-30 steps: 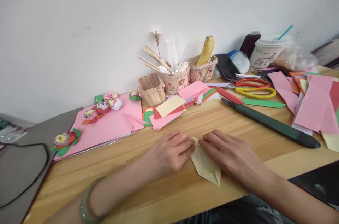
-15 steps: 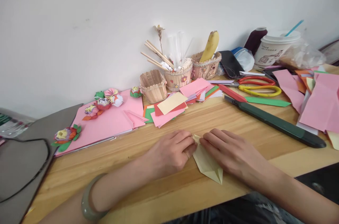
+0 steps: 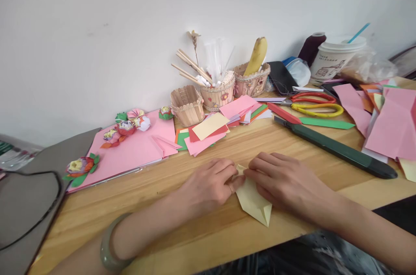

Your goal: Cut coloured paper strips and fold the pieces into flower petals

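Observation:
A pale yellow folded paper (image 3: 254,200) lies on the wooden table near its front edge, its lower end folded to a point. My left hand (image 3: 212,181), with a ring and with a bangle on the wrist, is closed on the paper's upper left edge. From the other side my right hand (image 3: 276,179) presses its curled fingers on the paper's upper right part. The fingertips of both hands nearly meet at the top fold, and the right fingers cover part of the paper's right side.
Behind the hands lie stacked coloured paper pieces (image 3: 208,132). A green cutter (image 3: 334,147) and scissors (image 3: 316,103) are at the right. Small wooden baskets (image 3: 187,108) and a lidded cup (image 3: 336,58) stand along the wall. Paper flowers (image 3: 126,127) sit on pink sheets (image 3: 130,153) at left.
My right hand has lifted slightly and its fingers have curled more over the paper. The paper's lower tip has shifted slightly left. My left hand has barely moved.

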{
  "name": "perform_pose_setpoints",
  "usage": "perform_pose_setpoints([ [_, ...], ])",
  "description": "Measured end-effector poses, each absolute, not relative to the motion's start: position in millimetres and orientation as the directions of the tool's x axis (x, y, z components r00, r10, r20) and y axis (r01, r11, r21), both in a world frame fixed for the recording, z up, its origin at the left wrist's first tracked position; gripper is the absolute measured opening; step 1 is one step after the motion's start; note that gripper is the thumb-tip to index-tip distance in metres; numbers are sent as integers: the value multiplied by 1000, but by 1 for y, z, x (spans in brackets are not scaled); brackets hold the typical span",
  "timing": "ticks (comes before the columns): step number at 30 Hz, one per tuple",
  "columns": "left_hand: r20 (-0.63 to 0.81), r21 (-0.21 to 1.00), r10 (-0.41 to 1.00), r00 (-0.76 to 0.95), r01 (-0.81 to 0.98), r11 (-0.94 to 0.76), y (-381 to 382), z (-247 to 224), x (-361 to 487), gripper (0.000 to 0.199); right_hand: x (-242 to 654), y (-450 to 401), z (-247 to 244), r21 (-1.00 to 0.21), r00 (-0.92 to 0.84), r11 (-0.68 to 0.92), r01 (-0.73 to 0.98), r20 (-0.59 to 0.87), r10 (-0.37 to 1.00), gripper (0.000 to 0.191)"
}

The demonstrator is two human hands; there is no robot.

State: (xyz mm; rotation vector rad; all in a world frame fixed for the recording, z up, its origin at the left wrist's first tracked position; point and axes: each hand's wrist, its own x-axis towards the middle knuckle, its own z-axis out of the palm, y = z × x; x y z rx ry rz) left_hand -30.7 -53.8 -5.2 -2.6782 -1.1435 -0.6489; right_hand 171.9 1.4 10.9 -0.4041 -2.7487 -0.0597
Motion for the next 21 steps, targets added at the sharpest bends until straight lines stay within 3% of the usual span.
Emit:
perform_pose_setpoints([
  [4,442,11,656,611,728,-685,-53,-8,-34,24,171,5,11,-197,-889,923,330,264,374,20],
  [11,452,-43,621,640,711,-702,-52,-7,-37,24,171,7,9,-182,-891,912,368,212,402,26],
  [15,415,-131,558,719,654,-745,-55,-2,-39,25,178,4,9,-194,-897,924,330,240,371,27],
  [21,387,-176,558,734,653,-737,-60,-5,-39,28,183,2,9,-128,-908,937,326,235,348,23],
])
